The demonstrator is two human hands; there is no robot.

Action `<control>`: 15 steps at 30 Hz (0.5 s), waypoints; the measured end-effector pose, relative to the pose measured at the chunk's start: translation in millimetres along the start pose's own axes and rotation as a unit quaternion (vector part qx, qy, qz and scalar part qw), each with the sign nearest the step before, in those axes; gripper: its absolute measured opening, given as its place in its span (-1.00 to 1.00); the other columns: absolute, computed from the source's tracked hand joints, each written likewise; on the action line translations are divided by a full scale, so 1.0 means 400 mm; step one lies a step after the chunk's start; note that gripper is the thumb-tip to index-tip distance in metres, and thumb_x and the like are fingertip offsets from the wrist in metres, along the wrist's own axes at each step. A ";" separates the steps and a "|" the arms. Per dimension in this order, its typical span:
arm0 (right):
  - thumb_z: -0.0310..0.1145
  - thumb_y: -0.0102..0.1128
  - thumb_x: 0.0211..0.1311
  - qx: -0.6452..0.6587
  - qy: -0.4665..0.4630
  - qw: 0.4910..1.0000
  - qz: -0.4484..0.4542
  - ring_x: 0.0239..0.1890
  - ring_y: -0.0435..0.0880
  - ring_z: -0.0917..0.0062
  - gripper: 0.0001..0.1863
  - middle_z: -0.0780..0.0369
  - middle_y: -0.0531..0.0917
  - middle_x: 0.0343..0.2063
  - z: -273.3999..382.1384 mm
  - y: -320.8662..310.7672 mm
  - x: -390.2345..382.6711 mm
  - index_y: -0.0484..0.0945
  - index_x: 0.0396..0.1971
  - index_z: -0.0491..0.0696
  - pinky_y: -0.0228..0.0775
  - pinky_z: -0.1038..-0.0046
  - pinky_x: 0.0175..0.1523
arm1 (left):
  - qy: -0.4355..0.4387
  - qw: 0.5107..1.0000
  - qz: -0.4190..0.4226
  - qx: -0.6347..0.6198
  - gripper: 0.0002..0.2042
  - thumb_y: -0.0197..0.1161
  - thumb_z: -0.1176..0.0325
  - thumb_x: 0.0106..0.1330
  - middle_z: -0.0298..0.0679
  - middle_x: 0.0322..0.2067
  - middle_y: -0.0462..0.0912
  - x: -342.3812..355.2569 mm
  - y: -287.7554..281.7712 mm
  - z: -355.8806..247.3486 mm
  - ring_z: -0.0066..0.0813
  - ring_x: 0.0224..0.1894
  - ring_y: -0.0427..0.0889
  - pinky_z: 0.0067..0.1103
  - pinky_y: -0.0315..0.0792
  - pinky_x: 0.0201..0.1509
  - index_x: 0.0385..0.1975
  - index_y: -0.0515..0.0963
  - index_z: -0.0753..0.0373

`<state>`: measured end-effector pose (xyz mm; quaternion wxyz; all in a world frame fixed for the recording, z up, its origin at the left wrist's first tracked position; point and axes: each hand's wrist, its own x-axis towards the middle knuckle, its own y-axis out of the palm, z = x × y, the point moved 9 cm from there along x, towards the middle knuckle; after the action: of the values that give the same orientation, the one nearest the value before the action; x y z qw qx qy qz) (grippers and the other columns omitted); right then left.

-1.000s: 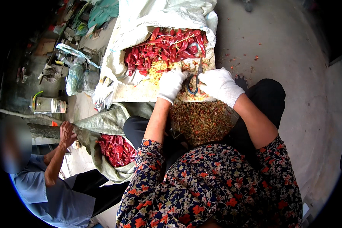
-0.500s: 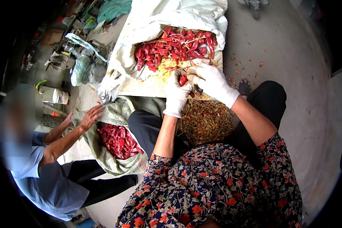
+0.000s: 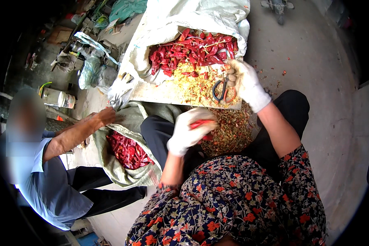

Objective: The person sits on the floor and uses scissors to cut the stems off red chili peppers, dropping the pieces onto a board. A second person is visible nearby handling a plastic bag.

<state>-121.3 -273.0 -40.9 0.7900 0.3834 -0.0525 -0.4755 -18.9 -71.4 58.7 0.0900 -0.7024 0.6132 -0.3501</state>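
Observation:
My left hand (image 3: 190, 130), in a white glove, is closed around red dried chili peppers (image 3: 201, 124) above my lap, a little blurred. My right hand (image 3: 247, 84), also gloved, is closed at the board's right edge on a pair of scissors (image 3: 222, 92). Their dark and orange handle loops stick out below my fingers, while the blades are hidden. Beyond it, a heap of dried red chilies (image 3: 188, 51) spills from the mouth of a white woven sack (image 3: 192, 18). Yellow seeds and bits (image 3: 188, 84) cover the board (image 3: 151, 93) nearer me.
At my left, a green-grey woven sack (image 3: 110, 166) holds more red chilies (image 3: 127, 151). A co-worker (image 3: 55, 176) in a blue shirt reaches to its rim. Stems and scraps (image 3: 227, 131) lie between my knees. A white bucket (image 3: 65, 101) and plastic bags (image 3: 90, 74) stand farther left.
My hands have separated. The left has come back toward my lap with the chilies; the right has moved slightly right and away, showing the scissors' handles. The co-worker's hand has shifted along the sack.

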 end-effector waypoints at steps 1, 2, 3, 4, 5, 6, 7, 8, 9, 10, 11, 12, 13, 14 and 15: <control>-0.29 0.21 0.51 -0.083 -0.034 0.993 0.076 -0.59 0.55 0.76 -0.82 0.37 0.67 -0.46 0.045 0.008 -0.006 0.63 -0.16 -0.10 0.42 0.64 -0.53 | -0.045 0.995 -0.075 0.038 -0.84 0.43 0.35 0.27 -0.23 -0.29 0.75 -0.047 -0.069 -0.026 -0.48 -0.35 0.72 -0.50 0.61 -0.25 -0.27 0.72 0.29; -0.19 0.21 0.50 -0.214 -0.049 0.971 0.094 -0.59 0.57 0.69 -0.75 0.34 0.69 -0.48 0.067 0.035 -0.035 0.66 -0.19 -0.07 0.43 0.56 -0.51 | -0.157 0.970 -0.186 0.006 -0.81 0.44 0.34 0.27 -0.25 -0.31 0.73 -0.120 -0.154 0.000 -0.49 -0.38 0.70 -0.49 0.60 -0.28 -0.21 0.71 0.30; -0.08 0.22 0.49 -0.340 -0.065 0.931 0.111 -0.58 0.58 0.63 -0.69 0.31 0.71 -0.50 0.075 0.055 -0.066 0.68 -0.22 -0.05 0.44 0.48 -0.48 | -0.264 0.919 -0.293 -0.027 -0.77 0.45 0.34 0.27 -0.26 -0.34 0.71 -0.212 -0.232 0.032 -0.50 -0.41 0.67 -0.48 0.59 -0.32 -0.15 0.70 0.31; -0.03 0.21 0.47 -0.469 -0.066 0.869 0.144 -0.52 0.66 0.53 -0.65 0.25 0.74 -0.47 0.049 0.056 -0.078 0.70 -0.23 -0.03 0.51 0.40 -0.38 | -0.282 0.883 -0.375 0.002 -0.72 0.46 0.34 0.28 -0.28 -0.36 0.69 -0.287 -0.311 0.052 -0.53 -0.43 0.65 -0.50 0.58 -0.33 -0.08 0.68 0.31; 0.02 0.20 0.46 -0.588 -0.065 0.787 0.174 -0.46 0.73 0.44 -0.62 0.20 0.77 -0.45 0.017 0.052 -0.091 0.72 -0.24 -0.01 0.57 0.31 -0.28 | -0.297 0.839 -0.454 0.029 -0.67 0.46 0.33 0.28 -0.31 -0.38 0.66 -0.378 -0.390 0.095 -0.56 -0.45 0.63 -0.52 0.56 -0.35 -0.01 0.65 0.32; 0.12 0.16 0.43 -0.708 -0.052 0.683 0.175 -0.32 0.79 0.29 -0.56 0.16 0.76 -0.43 0.012 0.094 -0.134 0.73 -0.25 0.02 0.60 0.22 -0.06 | -0.309 0.810 -0.494 0.067 -0.60 0.47 0.28 0.30 -0.23 -0.31 0.67 -0.499 -0.473 0.148 -0.46 -0.39 0.66 -0.46 0.59 -0.28 0.06 0.62 0.33; 0.11 0.13 0.44 -0.721 -0.020 0.660 0.209 -0.25 0.79 0.23 -0.55 0.16 0.77 -0.42 0.000 0.134 -0.172 0.72 -0.28 0.01 0.59 0.17 -0.03 | -0.319 0.778 -0.532 0.102 -0.54 0.48 0.23 0.32 -0.15 -0.24 0.68 -0.637 -0.550 0.207 -0.35 -0.32 0.69 -0.40 0.62 -0.21 0.13 0.58 0.35; 0.10 0.12 0.45 -0.728 -0.071 0.643 0.227 -0.23 0.79 0.20 -0.56 0.15 0.77 -0.39 -0.017 0.154 -0.178 0.71 -0.28 0.01 0.58 0.15 -0.02 | -0.352 0.762 -0.455 0.299 -0.48 0.48 0.16 0.32 0.00 -0.09 0.65 -0.714 -0.618 0.218 -0.19 -0.16 0.70 -0.33 0.62 -0.06 0.16 0.57 0.36; 0.08 0.10 0.46 -0.739 -0.118 0.623 0.227 -0.21 0.78 0.17 -0.57 0.14 0.78 -0.36 -0.023 0.148 -0.179 0.70 -0.28 0.01 0.57 0.14 -0.02 | -0.365 0.723 -0.351 0.470 -0.43 0.49 0.09 0.32 0.14 0.07 0.63 -0.742 -0.630 0.270 -0.03 0.00 0.70 -0.26 0.61 0.08 0.18 0.56 0.37; 0.06 0.09 0.48 -0.733 -0.130 0.623 0.240 -0.18 0.78 0.17 -0.57 0.13 0.78 -0.31 -0.036 0.165 -0.181 0.71 -0.24 0.00 0.57 0.15 0.00 | -0.404 0.656 -0.284 0.571 -0.33 0.49 -0.02 0.29 0.27 0.32 0.44 -0.805 -0.631 0.287 0.17 0.28 0.53 -0.19 0.50 0.31 0.23 0.54 0.36; 0.04 0.09 0.50 -0.732 -0.139 0.622 0.241 -0.15 0.77 0.17 -0.57 0.13 0.78 -0.27 -0.037 0.169 -0.179 0.72 -0.19 -0.01 0.57 0.16 0.01 | -0.446 0.634 -0.260 0.575 -0.37 0.51 -0.01 0.25 0.21 0.39 0.40 -0.817 -0.620 0.312 0.11 0.30 0.56 -0.22 0.52 0.30 0.20 0.58 0.31; 0.02 0.08 0.51 -0.737 -0.143 0.619 0.231 -0.12 0.76 0.17 -0.57 0.12 0.77 -0.23 -0.027 0.155 -0.177 0.73 -0.15 -0.02 0.57 0.18 0.02 | -0.417 0.651 -0.250 0.583 -0.43 0.51 0.04 0.25 0.20 0.37 0.43 -0.737 -0.585 0.319 0.11 0.28 0.58 -0.22 0.54 0.28 0.15 0.61 0.30; 0.02 0.07 0.51 -0.748 -0.145 0.611 0.217 -0.12 0.76 0.17 -0.58 0.13 0.77 -0.22 -0.022 0.138 -0.173 0.73 -0.13 -0.02 0.57 0.17 0.02 | -0.387 0.667 -0.240 0.589 -0.49 0.51 0.09 0.26 0.18 0.36 0.46 -0.648 -0.551 0.332 0.11 0.25 0.60 -0.23 0.55 0.26 0.10 0.64 0.29; 0.01 0.07 0.51 -0.756 -0.150 0.599 0.217 -0.12 0.76 0.17 -0.58 0.13 0.77 -0.21 -0.030 0.134 -0.169 0.72 -0.12 -0.02 0.58 0.17 0.03 | -0.323 0.682 -0.276 0.595 -0.64 0.50 0.21 0.26 0.11 0.21 0.62 -0.564 -0.507 0.309 0.02 0.12 0.70 -0.29 0.60 0.18 -0.02 0.68 0.25; 0.00 0.06 0.51 -0.764 -0.157 0.588 0.216 -0.12 0.76 0.17 -0.59 0.14 0.76 -0.20 -0.042 0.127 -0.159 0.71 -0.10 -0.03 0.58 0.16 0.03 | -0.334 0.703 -0.302 0.551 -0.72 0.49 0.29 0.27 -0.03 -0.01 0.75 -0.471 -0.467 0.306 -0.09 -0.04 0.76 -0.34 0.64 0.09 -0.08 0.70 0.22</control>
<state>-112.0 -200.5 -1.3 0.8517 -0.4640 0.1252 -0.2090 203.5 108.9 0.2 0.5494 -0.7461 -0.0039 -0.3762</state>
